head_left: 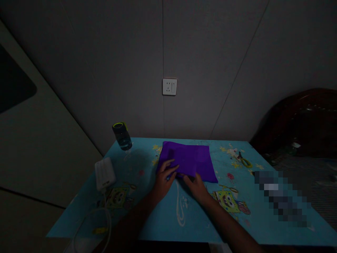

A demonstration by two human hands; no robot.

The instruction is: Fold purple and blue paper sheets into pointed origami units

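Observation:
A purple sheet (188,158), whether paper or cloth I cannot tell, lies on the blue table cover in front of me. My left hand (164,179) rests on its near left part with the fingers spread. At the near edge, my right hand (196,186) is bent round the sheet's border, thumb and fingers close together. Some of its fingers are hidden or lost in shadow. Between the two hands the edge looks slightly raised.
A dark water bottle (122,136) stands at the back left, with a white power bank (105,174) and its cable (106,207) nearer me. Scissors with yellow-green handles (245,162) lie right. A blurred-out object (280,198) is at far right. A wall socket (169,86) is behind.

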